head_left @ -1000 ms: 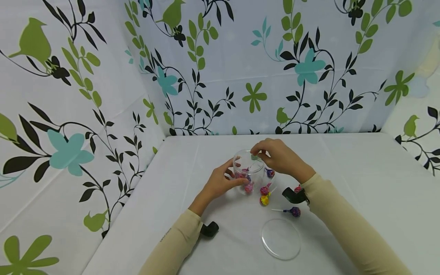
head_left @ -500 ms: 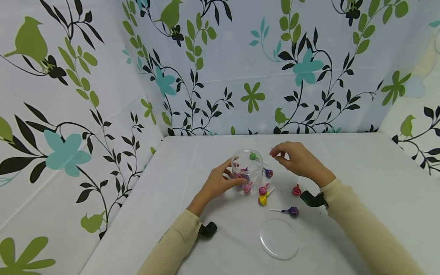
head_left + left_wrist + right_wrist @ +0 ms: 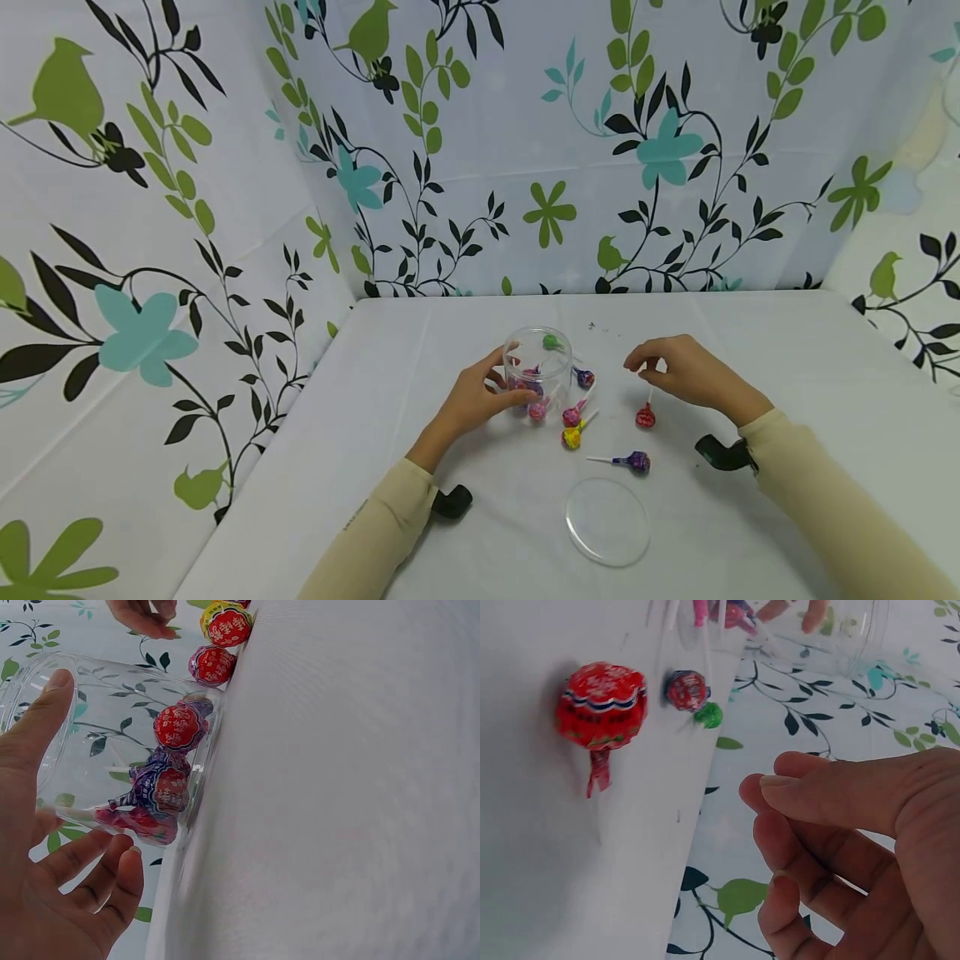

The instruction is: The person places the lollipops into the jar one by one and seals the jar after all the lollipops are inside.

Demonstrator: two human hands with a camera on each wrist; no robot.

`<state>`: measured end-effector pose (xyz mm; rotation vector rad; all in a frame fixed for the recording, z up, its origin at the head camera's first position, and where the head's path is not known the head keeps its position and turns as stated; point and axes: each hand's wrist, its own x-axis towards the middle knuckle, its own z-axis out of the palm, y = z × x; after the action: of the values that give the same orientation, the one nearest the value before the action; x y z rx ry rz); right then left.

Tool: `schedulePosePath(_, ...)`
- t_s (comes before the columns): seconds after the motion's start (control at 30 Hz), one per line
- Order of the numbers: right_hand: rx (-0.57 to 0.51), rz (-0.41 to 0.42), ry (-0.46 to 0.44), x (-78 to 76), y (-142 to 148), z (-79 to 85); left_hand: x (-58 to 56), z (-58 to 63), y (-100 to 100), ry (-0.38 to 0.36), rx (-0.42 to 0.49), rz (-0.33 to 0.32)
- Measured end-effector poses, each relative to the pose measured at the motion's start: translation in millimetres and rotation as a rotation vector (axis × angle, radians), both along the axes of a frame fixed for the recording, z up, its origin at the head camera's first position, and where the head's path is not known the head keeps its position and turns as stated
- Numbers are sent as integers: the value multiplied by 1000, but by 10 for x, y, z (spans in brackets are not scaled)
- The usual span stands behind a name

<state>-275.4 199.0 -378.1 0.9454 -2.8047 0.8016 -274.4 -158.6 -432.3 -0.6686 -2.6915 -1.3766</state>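
Observation:
My left hand (image 3: 487, 387) grips a clear round jar (image 3: 112, 742) that stands uncovered on the white table. Several wrapped lollipops lie at its bottom, among them a purple one (image 3: 166, 784) and a pink one (image 3: 142, 825). My right hand (image 3: 682, 373) hovers right of the jar, fingers loosely bent and nothing visible between them. Just below its fingertips lies a red lollipop (image 3: 645, 416), stick toward the hand. A green lollipop (image 3: 709, 715) rests behind the jar, beside a purple-wrapped lollipop (image 3: 686, 691).
In front of the jar's right side lie a pink lollipop (image 3: 572, 416) and a yellow lollipop (image 3: 572, 437). Nearer is another purple lollipop (image 3: 637, 462), and below it a clear round lid (image 3: 609, 565). Patterned cloth (image 3: 450, 150) hangs behind the table (image 3: 787, 358).
My right hand has left the green lollipop by the jar, moving right and nearer to the red lollipop, which is now uncovered. The left hand keeps its hold on the jar.

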Motion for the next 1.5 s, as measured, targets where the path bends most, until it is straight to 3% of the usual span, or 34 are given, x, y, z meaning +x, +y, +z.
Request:
schedulePosePath(0.33,10,10,-67,7,156,-221,-11,-12,10,12,-6,2)
schedulePosePath(0.87,14,42,-108,-16,184,-392,-7,-14,13,8,-6,-5)
schedulePosePath(1.5,51,42,-108,-47,208,-444,-8,-21,5,2,12,-2)
